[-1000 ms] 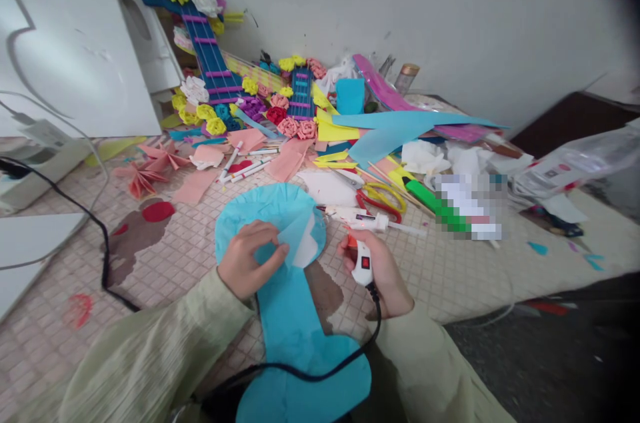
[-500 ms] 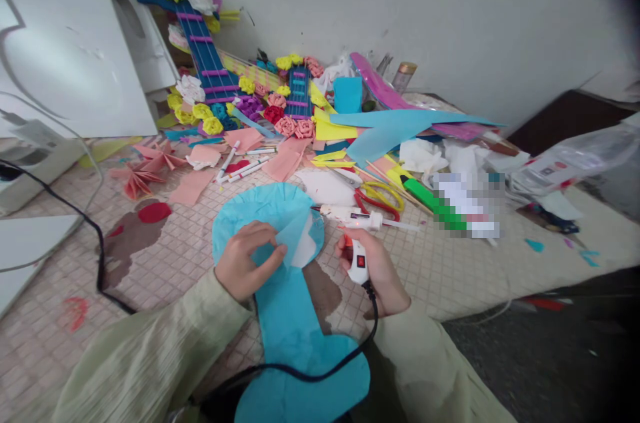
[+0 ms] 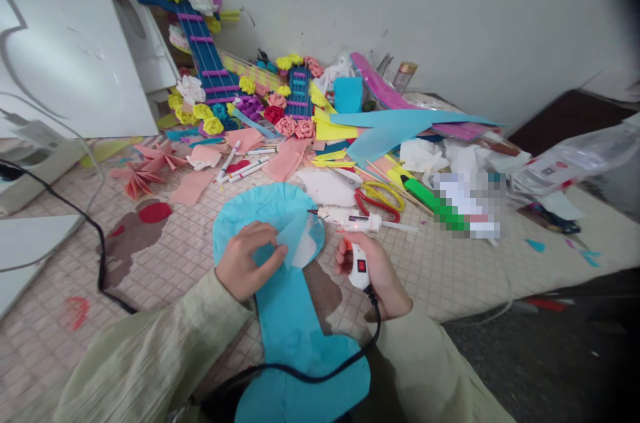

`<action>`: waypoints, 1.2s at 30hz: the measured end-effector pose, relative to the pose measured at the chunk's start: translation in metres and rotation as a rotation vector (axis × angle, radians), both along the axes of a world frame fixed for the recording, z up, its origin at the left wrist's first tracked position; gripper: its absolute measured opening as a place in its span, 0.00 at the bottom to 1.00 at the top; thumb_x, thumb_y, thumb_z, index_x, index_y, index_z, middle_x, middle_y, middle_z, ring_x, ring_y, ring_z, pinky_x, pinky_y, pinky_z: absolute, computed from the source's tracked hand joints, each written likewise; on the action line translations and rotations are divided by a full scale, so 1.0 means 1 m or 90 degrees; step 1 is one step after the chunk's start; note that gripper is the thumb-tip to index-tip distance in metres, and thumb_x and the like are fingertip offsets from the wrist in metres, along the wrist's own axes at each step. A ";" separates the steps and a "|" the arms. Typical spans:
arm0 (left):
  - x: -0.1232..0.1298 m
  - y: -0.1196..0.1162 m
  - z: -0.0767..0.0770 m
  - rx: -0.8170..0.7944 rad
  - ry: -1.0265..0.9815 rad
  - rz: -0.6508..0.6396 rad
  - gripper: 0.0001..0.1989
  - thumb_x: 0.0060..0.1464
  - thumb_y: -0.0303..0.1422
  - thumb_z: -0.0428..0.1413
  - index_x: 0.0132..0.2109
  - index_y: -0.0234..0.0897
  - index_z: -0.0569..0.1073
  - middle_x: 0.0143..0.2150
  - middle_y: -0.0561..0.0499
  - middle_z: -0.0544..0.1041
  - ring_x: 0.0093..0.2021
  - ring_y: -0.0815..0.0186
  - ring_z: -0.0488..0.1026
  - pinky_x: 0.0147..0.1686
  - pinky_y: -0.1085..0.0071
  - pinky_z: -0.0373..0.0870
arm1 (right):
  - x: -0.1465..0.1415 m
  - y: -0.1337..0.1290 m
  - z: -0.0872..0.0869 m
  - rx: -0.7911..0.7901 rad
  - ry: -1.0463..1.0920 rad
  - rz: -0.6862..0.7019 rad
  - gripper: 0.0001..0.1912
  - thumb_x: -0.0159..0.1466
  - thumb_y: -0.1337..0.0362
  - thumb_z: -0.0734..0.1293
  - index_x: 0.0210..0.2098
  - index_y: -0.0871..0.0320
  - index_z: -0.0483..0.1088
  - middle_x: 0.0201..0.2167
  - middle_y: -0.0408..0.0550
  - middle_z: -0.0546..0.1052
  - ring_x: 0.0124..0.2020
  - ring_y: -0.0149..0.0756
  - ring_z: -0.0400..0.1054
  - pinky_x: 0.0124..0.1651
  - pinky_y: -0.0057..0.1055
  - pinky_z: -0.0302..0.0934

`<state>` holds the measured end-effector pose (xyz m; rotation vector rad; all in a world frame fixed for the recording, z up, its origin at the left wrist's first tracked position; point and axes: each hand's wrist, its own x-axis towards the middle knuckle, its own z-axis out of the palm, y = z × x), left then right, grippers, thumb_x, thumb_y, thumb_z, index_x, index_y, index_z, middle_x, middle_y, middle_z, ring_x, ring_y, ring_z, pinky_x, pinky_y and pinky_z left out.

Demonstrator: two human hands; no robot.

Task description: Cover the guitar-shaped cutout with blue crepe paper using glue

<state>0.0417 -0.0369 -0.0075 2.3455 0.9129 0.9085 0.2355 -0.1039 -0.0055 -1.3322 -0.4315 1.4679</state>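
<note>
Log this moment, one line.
left hand: pinching blue paper flap | right hand: gripping glue gun | nozzle: near flap, contact unclear

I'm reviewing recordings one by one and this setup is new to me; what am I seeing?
There is no machine: a camera worn on a person's head looks forward and down at their bare hands. The right hand holds a white glue gun with a black cord. The left hand grasps a light-blue translucent flap on a turquoise paper-like shape with broad, rounded ends. Beyond them, white-barrelled markers and salmon-pink paper pieces lie on a tile-patterned table covering.
</note>
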 end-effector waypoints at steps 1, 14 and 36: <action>0.000 0.000 0.000 0.001 -0.001 0.001 0.09 0.51 0.32 0.51 0.25 0.38 0.64 0.27 0.48 0.72 0.32 0.63 0.69 0.33 0.65 0.67 | 0.000 0.000 0.000 0.000 0.002 0.004 0.15 0.46 0.55 0.64 0.14 0.60 0.63 0.11 0.41 0.67 0.12 0.28 0.63 0.16 0.24 0.50; -0.001 0.001 -0.001 0.004 -0.004 -0.004 0.09 0.51 0.32 0.51 0.24 0.38 0.64 0.27 0.48 0.72 0.31 0.63 0.69 0.33 0.65 0.67 | -0.003 -0.010 0.002 0.010 0.027 0.046 0.15 0.49 0.56 0.63 0.15 0.61 0.62 0.11 0.40 0.65 0.13 0.28 0.62 0.17 0.23 0.49; 0.000 -0.002 0.001 0.028 -0.016 -0.014 0.09 0.50 0.31 0.53 0.23 0.37 0.67 0.26 0.49 0.72 0.31 0.65 0.69 0.33 0.68 0.67 | -0.012 -0.028 0.014 0.041 0.081 0.113 0.15 0.49 0.57 0.64 0.13 0.60 0.61 0.09 0.40 0.63 0.11 0.29 0.61 0.15 0.24 0.48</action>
